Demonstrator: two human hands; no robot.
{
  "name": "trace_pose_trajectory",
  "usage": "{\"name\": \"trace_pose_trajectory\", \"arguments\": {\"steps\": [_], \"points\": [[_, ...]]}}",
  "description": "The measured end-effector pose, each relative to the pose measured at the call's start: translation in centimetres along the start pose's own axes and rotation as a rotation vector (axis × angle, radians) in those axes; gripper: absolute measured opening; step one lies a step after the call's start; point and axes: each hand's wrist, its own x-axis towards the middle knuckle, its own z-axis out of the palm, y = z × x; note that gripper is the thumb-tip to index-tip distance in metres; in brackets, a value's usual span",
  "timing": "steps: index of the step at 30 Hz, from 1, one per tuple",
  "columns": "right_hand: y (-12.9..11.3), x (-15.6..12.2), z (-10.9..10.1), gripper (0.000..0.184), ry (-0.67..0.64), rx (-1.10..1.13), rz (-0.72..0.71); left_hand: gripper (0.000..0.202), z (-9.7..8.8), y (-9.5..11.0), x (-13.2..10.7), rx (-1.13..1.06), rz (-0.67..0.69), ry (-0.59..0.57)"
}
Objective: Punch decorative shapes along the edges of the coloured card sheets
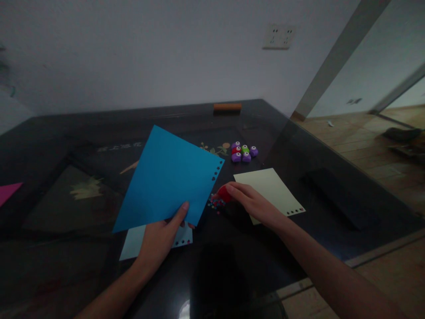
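My left hand [168, 235] grips a blue sheet of paper [169, 177] by its lower edge, thumb on top, holding it tilted above the table. Several small shaped holes run along the sheet's right edge. In my right hand [247, 199] is a red craft punch [225, 193], just right of the blue sheet and apart from its edge. Below it lies a small heap of colourful punched paper bits [215, 203]. A cream sheet [270, 188] with holes near one edge lies under my right forearm. Partly hidden beneath my left hand is a pale blue sheet [133, 243], also punched.
Several purple, red and green craft punches [245, 150] stand grouped beyond the cream sheet. A brown cylinder [227, 107] lies at the back of the dark glossy table [265, 283]. Pink paper [9, 192] shows at the far left; a dark flat block [338, 197] sits at right.
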Motion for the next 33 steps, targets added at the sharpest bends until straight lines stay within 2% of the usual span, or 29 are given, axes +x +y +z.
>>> {"name": "trace_pose_trajectory", "arguments": {"steps": [5, 13, 20, 24, 27, 29, 33], "points": [[-0.3, 0.1, -0.2, 0.032, -0.007, 0.064, -0.043, 0.044, -0.1, 0.6, -0.1, -0.027, 0.007, 0.014], [0.8, 0.4, 0.1, 0.035, -0.019, 0.132, -0.041, 0.044, -0.1, 0.4, -0.2, -0.029, 0.005, 0.013], [1.1, 0.6, -0.1, 0.034, -0.028, 0.138, -0.01, 0.049, -0.1, 0.8, -0.2, -0.028, 0.123, -0.045], [1.5, 0.8, -0.2, 0.038, -0.022, 0.236, -0.054, 0.045, -0.1, 0.7, -0.1, 0.008, 0.165, -0.056], [1.5, 0.8, -0.3, 0.035, -0.005, 0.336, -0.068, 0.043, 0.0, 0.6, 0.1, 0.03, 0.166, -0.051], [1.5, 0.7, -0.3, 0.041, 0.018, 0.377, -0.068, 0.042, 0.1, 0.4, 0.3, 0.03, 0.174, -0.053], [1.8, 1.0, -0.3, 0.042, 0.098, 0.333, -0.093, 0.041, 0.2, 0.2, 0.3, 0.034, 0.199, -0.055]]}}
